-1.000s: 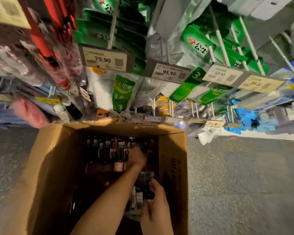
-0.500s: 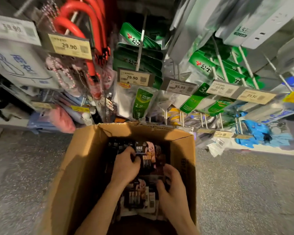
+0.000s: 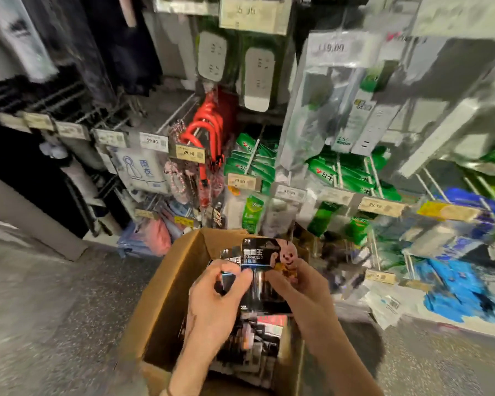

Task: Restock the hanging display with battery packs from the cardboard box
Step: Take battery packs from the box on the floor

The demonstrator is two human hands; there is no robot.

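A hanging display (image 3: 269,167) of pegged goods and price tags faces you. Above the open cardboard box (image 3: 166,287) on the floor, your left hand (image 3: 215,304) and right hand (image 3: 303,290) both grip a stack of battery packs (image 3: 257,258), held upright.

Red cables (image 3: 209,130) hang at centre, with a yellow price tag (image 3: 187,152) reading 29.90 just left. White power strips (image 3: 256,78) hang farther up; blue packets (image 3: 457,284) lie at right on the speckled floor (image 3: 55,310).
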